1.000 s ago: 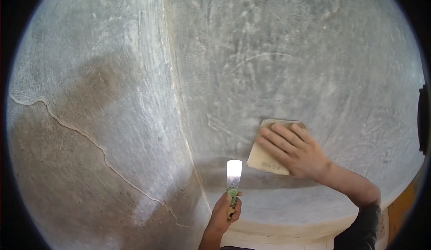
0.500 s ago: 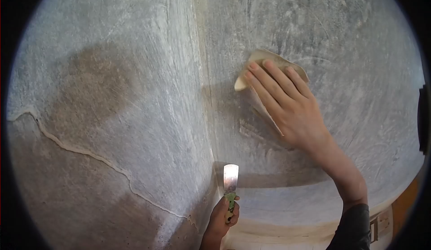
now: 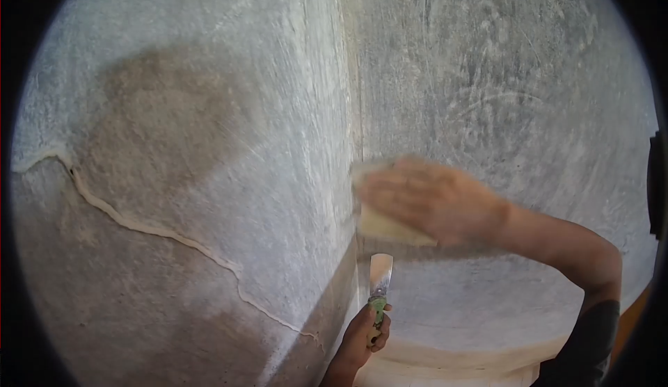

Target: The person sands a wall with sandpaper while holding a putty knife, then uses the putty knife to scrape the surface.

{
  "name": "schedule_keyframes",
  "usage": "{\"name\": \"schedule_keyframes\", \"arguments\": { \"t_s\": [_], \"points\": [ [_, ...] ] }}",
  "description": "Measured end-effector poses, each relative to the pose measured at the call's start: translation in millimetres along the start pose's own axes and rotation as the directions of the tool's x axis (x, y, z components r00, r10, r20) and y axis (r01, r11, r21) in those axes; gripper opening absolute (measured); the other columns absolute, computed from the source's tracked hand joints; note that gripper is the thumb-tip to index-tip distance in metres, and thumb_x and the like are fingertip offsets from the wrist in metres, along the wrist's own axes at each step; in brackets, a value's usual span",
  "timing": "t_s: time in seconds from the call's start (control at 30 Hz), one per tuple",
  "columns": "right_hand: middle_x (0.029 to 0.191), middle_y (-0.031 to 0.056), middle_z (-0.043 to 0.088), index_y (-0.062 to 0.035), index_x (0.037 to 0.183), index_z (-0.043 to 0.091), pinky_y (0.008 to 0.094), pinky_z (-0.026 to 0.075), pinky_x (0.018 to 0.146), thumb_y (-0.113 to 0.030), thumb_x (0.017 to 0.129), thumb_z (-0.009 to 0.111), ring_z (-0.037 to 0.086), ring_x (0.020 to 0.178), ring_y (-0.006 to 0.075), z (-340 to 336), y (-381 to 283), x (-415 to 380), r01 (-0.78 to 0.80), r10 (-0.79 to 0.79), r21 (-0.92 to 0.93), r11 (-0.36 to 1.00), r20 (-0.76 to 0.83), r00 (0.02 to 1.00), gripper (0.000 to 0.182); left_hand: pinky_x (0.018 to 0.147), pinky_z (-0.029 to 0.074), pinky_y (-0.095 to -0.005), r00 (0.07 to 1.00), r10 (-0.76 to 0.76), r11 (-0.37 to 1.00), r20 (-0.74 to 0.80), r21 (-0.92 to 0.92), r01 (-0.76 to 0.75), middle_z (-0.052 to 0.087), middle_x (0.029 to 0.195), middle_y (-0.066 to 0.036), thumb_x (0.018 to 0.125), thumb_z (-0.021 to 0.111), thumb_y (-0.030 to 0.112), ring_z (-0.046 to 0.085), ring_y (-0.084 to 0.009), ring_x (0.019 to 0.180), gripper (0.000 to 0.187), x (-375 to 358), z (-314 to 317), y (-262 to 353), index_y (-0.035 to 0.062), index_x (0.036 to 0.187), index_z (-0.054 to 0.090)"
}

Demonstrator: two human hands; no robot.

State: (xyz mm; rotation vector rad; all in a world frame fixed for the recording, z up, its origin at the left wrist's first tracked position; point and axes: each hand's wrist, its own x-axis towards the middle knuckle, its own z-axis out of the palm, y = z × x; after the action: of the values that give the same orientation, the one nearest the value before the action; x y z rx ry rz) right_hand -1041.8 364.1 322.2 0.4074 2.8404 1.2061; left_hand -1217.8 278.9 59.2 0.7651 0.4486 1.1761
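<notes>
My right hand (image 3: 438,200), blurred by motion, lies over a beige sheet of sandpaper (image 3: 395,230) and presses it to the grey right-hand wall (image 3: 480,60) beside the inside corner. Parts of the sheet stick out past the fingertips and below the palm. Lower down, my left hand (image 3: 362,335) is closed around the green handle of a putty knife (image 3: 380,273). The knife's metal blade points up and stands just below the sandpaper, near the corner.
On the left, another grey wall (image 3: 229,95) meets the right-hand one in a vertical corner. A raised, pale, jagged crack line (image 3: 146,226) runs down across it. A cream ledge or moulding (image 3: 459,363) curves along the bottom.
My right hand has swept the sandpaper down and is closer to the corner, the forearm now more level. The view has shifted, and the putty knife stays upright in my left hand.
</notes>
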Motion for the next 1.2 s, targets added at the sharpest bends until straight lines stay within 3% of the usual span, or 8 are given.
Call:
{"name": "schedule_keyframes", "arguments": {
  "t_s": [0.1,0.33,0.43,0.57,0.73,0.9,1.07,1.2],
  "points": [
    [0.156,0.0088,0.02,-0.0074,0.149,0.015,0.0387,0.007,0.12,-0.024,0.098,0.036,0.014,0.144,0.0202,-30.5,15.4,-5.2,-0.249,0.228,-0.183,0.951,-0.128,0.965,0.058,0.041,0.028,-0.0219,1.0,-0.013,1.0,-0.024,0.004,0.013,0.05,0.075,-0.002,0.101,0.039,0.039,0.041,-0.0081,0.05,0.042,-1.0,-0.9,-1.4,0.0021,0.121,0.045],
    [0.155,0.0071,0.022,-0.0085,0.149,0.021,0.0393,0.008,0.119,-0.018,0.093,0.042,0.019,0.144,0.0207,-11.5,3.5,-2.4,-0.164,0.152,-0.132,0.978,-0.095,0.984,0.06,0.041,0.029,-0.0221,1.0,-0.025,1.0,0.005,0.018,0.025,0.051,0.076,-0.002,0.101,0.039,0.039,0.042,-0.0085,0.051,0.043,3.4,-2.6,-6.8,0.0017,0.121,0.045],
    [0.154,0.0067,0.028,-0.0082,0.147,0.03,0.0413,0.013,0.117,-0.02,0.089,0.047,0.022,0.143,0.0196,-10.8,-1.5,-13.7,-0.618,0.534,-0.155,0.771,-0.372,0.759,0.061,0.041,0.029,-0.022,0.999,-0.043,0.999,-0.01,0.015,0.043,0.051,0.075,-0.003,0.101,0.039,0.04,0.043,-0.0086,0.051,0.043,2.7,3.5,-6.6,0.002,0.121,0.045],
    [0.151,0.0066,0.033,-0.0102,0.145,0.037,0.0412,0.017,0.115,-0.024,0.089,0.049,0.026,0.141,0.0191,56.6,-67.4,-27.6,-0.508,0.488,-0.025,0.861,-0.237,0.84,0.059,0.04,0.029,-0.0224,0.994,0.034,0.997,-0.103,0.07,-0.027,0.051,0.074,-0.003,0.1,0.041,0.039,0.043,-0.0098,0.05,0.04,2.0,15.0,-11.4,0.0033,0.116,0.048],
    [0.147,0.0067,0.039,-0.0135,0.142,0.041,0.0446,0.029,0.103,-0.03,0.083,0.058,0.036,0.133,0.0232,57.0,-95.6,-74.0,-0.889,0.849,0.159,0.43,-0.405,0.338,0.063,0.039,0.03,-0.0226,0.965,0.208,0.975,-0.16,0.107,-0.193,0.05,0.071,-0.004,0.098,0.046,0.041,0.043,-0.0105,0.048,0.041,3.3,44.4,-8.9,0.0039,0.113,0.051],
    [0.131,0.0058,0.053,-0.0164,0.135,0.051,0.04,0.036,0.088,-0.035,0.084,0.056,0.049,0.113,0.0224,168.7,-240.2,-47.3,-0.816,0.929,0.444,0.37,-0.149,0.34,0.055,0.04,0.031,-0.0222,0.952,0.249,0.953,-0.176,0.222,-0.208,0.048,0.07,-0.004,0.099,0.043,0.041,0.043,-0.0108,0.048,0.04,7.7,49.6,-11.0,0.0033,0.111,0.05],
    [0.126,0.0072,0.053,-0.0145,0.132,0.053,0.0414,0.036,0.085,-0.038,0.082,0.057,0.049,0.109,0.0241,153.8,-211.1,-75.5,-0.839,0.937,0.434,0.327,-0.263,0.229,0.055,0.04,0.032,-0.0227,0.917,0.372,0.875,-0.145,0.383,-0.295,0.047,0.07,-0.004,0.1,0.039,0.042,0.043,-0.0108,0.048,0.042,17.8,55.9,-17.3,0.0032,0.113,0.047],
    [0.121,0.0164,0.05,-0.0102,0.126,0.053,0.0522,0.033,0.086,-0.037,0.076,0.065,0.046,0.106,0.0362,164.3,-207.0,-97.8,-0.927,0.925,0.373,0.044,-0.366,-0.103,0.058,0.04,0.033,-0.0233,0.912,0.39,0.819,-0.127,0.502,-0.28,0.049,0.071,-0.004,0.099,0.04,0.043,0.042,-0.0105,0.048,0.044,28.9,60.4,-32.0,0.0013,0.113,0.046]
  ]
}}
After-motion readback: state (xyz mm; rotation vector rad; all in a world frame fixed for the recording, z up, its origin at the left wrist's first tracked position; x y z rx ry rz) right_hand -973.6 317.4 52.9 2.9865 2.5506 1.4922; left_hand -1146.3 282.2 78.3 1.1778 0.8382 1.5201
